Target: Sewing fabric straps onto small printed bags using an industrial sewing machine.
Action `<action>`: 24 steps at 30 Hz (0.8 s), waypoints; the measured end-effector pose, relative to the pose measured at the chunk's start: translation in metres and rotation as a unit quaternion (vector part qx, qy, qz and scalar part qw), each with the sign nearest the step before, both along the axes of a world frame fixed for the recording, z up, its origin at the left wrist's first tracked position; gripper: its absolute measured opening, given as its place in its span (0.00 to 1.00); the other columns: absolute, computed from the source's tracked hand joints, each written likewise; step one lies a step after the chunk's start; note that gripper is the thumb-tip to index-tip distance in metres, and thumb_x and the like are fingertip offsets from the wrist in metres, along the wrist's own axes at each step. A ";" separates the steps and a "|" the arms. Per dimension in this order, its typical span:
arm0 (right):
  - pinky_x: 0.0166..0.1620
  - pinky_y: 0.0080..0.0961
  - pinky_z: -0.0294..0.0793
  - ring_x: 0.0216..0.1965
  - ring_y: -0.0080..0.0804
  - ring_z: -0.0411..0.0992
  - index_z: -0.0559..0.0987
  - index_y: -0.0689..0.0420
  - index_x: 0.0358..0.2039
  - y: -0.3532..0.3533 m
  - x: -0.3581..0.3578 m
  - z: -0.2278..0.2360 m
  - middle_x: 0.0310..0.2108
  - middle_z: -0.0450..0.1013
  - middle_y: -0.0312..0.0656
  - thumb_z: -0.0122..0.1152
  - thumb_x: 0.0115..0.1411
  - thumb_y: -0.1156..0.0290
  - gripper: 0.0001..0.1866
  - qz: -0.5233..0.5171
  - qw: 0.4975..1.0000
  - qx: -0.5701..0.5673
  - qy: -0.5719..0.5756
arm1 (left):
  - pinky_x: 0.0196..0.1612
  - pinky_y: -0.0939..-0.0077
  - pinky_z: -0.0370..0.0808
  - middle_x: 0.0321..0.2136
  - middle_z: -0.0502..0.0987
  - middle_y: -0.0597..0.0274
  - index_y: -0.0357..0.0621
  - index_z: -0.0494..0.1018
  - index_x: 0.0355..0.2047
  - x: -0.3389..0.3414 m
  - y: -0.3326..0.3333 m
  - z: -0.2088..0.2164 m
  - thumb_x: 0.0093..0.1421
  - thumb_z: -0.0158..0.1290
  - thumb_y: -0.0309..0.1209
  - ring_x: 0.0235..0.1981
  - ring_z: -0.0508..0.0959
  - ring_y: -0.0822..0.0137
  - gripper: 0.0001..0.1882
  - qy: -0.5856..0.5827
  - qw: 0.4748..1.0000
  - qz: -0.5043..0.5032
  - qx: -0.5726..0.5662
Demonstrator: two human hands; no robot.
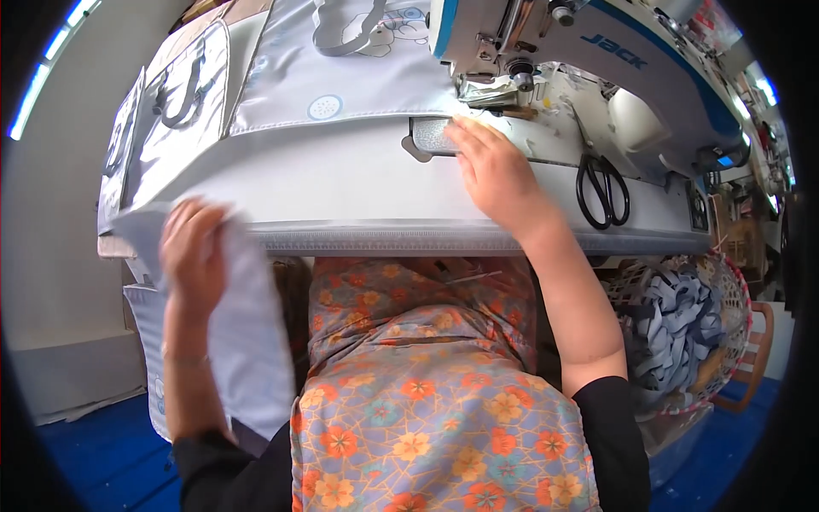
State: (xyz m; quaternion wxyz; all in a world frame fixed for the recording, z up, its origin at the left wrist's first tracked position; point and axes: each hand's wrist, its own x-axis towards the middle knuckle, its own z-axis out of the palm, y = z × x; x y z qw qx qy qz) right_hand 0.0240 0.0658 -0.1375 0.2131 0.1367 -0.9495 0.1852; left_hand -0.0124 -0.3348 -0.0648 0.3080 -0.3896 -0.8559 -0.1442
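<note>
My left hand (195, 247) is closed on a piece of pale grey-blue fabric (252, 324), slightly blurred, that hangs down over the table's front edge. Beside the sewing machine's needle area (465, 98), my right hand (495, 166) lies with its fingers stretched out. Its fingertips touch the metal plate (431, 136) next to the edge of a silvery fabric panel (350, 90). That panel has a stitched hem, a round printed motif and a grey strap (350, 34) on it. The white and blue sewing machine (589, 51) stands over the panel's right end.
Black-handled scissors (603, 192) lie on the table right of my right hand. More silvery panels with straps (183, 94) are spread at the left. A ruler strip (384, 239) runs along the front edge. A basket (738, 316) of fabric scraps (678, 320) stands at the right.
</note>
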 end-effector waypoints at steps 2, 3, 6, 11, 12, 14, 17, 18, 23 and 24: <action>0.64 0.42 0.70 0.61 0.53 0.70 0.76 0.57 0.58 -0.015 0.020 0.006 0.62 0.69 0.55 0.59 0.60 0.78 0.23 0.013 0.999 -0.048 0.000 | 0.44 0.56 0.76 0.32 0.80 0.51 0.39 0.78 0.38 -0.026 0.082 -0.009 0.56 0.57 0.19 0.36 0.79 0.47 0.09 -0.089 0.992 -0.085 0.034; 0.65 0.43 0.69 0.62 0.56 0.69 0.75 0.55 0.60 -0.024 0.033 0.008 0.65 0.66 0.57 0.60 0.58 0.77 0.27 0.028 0.996 -0.090 -0.001 | 0.45 0.56 0.75 0.33 0.80 0.51 0.40 0.78 0.38 -0.036 0.114 -0.024 0.57 0.57 0.20 0.38 0.79 0.47 0.08 -0.099 0.989 -0.096 0.046; 0.64 0.47 0.69 0.62 0.55 0.68 0.76 0.51 0.60 -0.047 0.069 0.013 0.66 0.64 0.53 0.64 0.51 0.77 0.32 0.123 0.992 -0.023 0.022 | 0.52 0.55 0.73 0.38 0.81 0.53 0.42 0.78 0.37 -0.066 0.191 -0.064 0.59 0.54 0.25 0.43 0.79 0.49 0.06 -0.143 0.977 -0.142 0.071; 0.61 0.46 0.72 0.60 0.51 0.70 0.82 0.53 0.52 -0.058 0.082 -0.006 0.60 0.72 0.48 0.64 0.50 0.78 0.25 0.053 0.997 -0.017 0.045 | 0.54 0.57 0.73 0.41 0.81 0.56 0.42 0.79 0.37 -0.076 0.239 -0.062 0.57 0.54 0.27 0.46 0.79 0.52 0.09 -0.058 0.988 -0.136 0.036; 0.59 0.45 0.73 0.59 0.50 0.71 0.84 0.53 0.49 -0.057 0.080 -0.007 0.58 0.74 0.46 0.64 0.50 0.79 0.23 0.042 0.996 -0.041 0.066 | 0.55 0.59 0.74 0.42 0.80 0.58 0.42 0.79 0.38 -0.076 0.241 -0.060 0.55 0.54 0.27 0.47 0.79 0.54 0.10 0.011 0.985 -0.165 0.048; 0.59 0.44 0.74 0.58 0.50 0.72 0.84 0.54 0.47 -0.054 0.081 -0.004 0.56 0.76 0.46 0.63 0.50 0.79 0.21 0.038 0.996 -0.053 0.060 | 0.55 0.61 0.74 0.43 0.80 0.59 0.42 0.80 0.39 -0.072 0.240 -0.058 0.56 0.55 0.28 0.48 0.78 0.57 0.11 -0.075 0.986 -0.151 -0.002; 0.58 0.43 0.75 0.57 0.49 0.73 0.84 0.55 0.45 -0.048 0.080 -0.002 0.53 0.77 0.46 0.63 0.50 0.80 0.19 0.033 0.996 -0.066 0.053 | 0.57 0.61 0.72 0.47 0.79 0.59 0.43 0.80 0.44 -0.058 0.237 -0.061 0.59 0.55 0.30 0.51 0.76 0.57 0.13 -0.149 0.978 -0.138 -0.037; 0.57 0.42 0.75 0.57 0.48 0.73 0.84 0.55 0.44 -0.046 0.080 -0.002 0.53 0.78 0.46 0.63 0.50 0.80 0.19 0.032 0.996 -0.068 0.053 | 0.59 0.59 0.71 0.50 0.79 0.58 0.44 0.80 0.48 -0.056 0.238 -0.062 0.61 0.55 0.30 0.52 0.76 0.55 0.15 -0.139 0.980 -0.140 -0.023; 0.57 0.41 0.76 0.56 0.48 0.74 0.84 0.56 0.43 -0.039 0.078 -0.001 0.51 0.79 0.46 0.62 0.50 0.83 0.18 0.022 0.995 -0.085 0.052 | 0.59 0.59 0.71 0.51 0.78 0.56 0.41 0.79 0.49 -0.056 0.247 -0.059 0.60 0.57 0.31 0.53 0.76 0.55 0.17 -0.140 0.982 -0.123 -0.022; 0.56 0.40 0.77 0.55 0.48 0.75 0.84 0.56 0.43 -0.037 0.077 -0.002 0.51 0.79 0.46 0.62 0.51 0.83 0.18 0.019 0.994 -0.095 0.052 | 0.60 0.58 0.71 0.51 0.78 0.54 0.39 0.78 0.49 -0.056 0.250 -0.058 0.60 0.57 0.32 0.53 0.76 0.55 0.18 -0.145 0.982 -0.119 -0.018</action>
